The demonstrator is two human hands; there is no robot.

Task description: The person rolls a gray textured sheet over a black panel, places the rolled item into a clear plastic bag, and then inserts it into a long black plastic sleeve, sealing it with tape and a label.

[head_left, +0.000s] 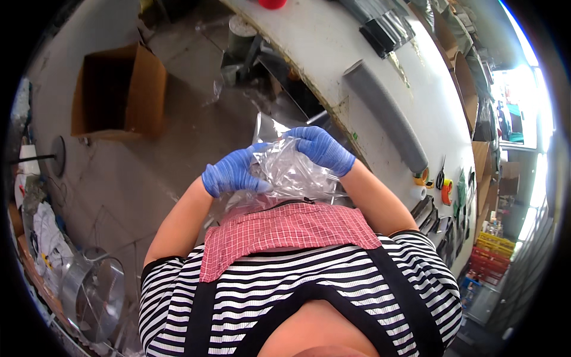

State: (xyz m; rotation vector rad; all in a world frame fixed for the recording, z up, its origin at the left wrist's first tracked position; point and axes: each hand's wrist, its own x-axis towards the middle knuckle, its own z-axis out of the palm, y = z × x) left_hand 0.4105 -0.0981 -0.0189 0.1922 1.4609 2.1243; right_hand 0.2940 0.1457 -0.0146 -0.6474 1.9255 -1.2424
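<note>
Crumpled clear plastic film (291, 169) is bunched up in front of my body, just above the red checked apron (291, 226). My left hand (235, 171), in a blue knit glove, is closed on the film's left side. On the upper right side, my right hand (323, 149), gloved the same way, pinches the film between thumb and fingers. A loose flap of the film stands up between the two hands. Folds hide some of the fingertips, and I cannot tell whether anything lies inside the film.
A long pale worktable (321, 35) runs along the right, bearing a grey mesh roll (386, 113), a yellow-orange tape roll (446, 191) and scissors (440, 177). An open cardboard box (148, 89) stands on the floor at left. A metal fan-like frame (95, 294) is at lower left.
</note>
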